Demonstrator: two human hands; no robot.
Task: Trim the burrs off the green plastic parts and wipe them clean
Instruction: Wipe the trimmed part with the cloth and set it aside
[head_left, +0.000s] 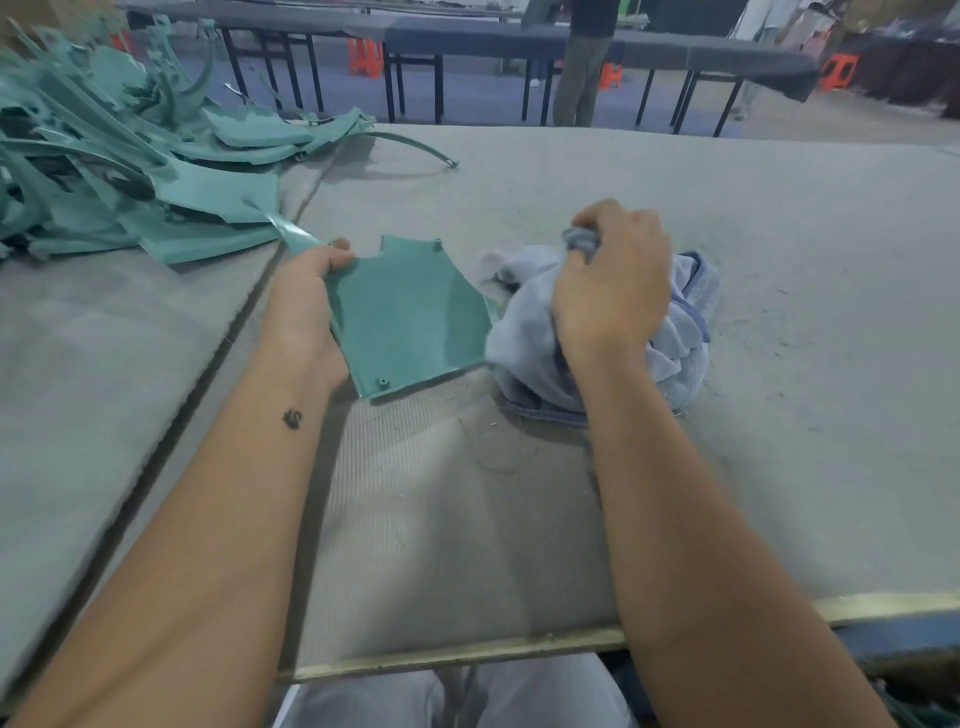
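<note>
A flat green plastic part (410, 317) with small screw bosses lies tilted over the grey table, its matte inner face up. My left hand (306, 306) grips its left edge, thumb on top near the upper corner. My right hand (613, 280) clutches a crumpled pale blue cloth (524, 332) bunched just right of the part, touching its right edge. No trimming tool is in view.
A big heap of green plastic parts (119, 156) fills the far left of the carpeted table (675, 208). Thin green shavings litter the cloth's surroundings. The table's front edge (467, 654) runs near my lap. Dark tables, orange stools and a standing person are behind.
</note>
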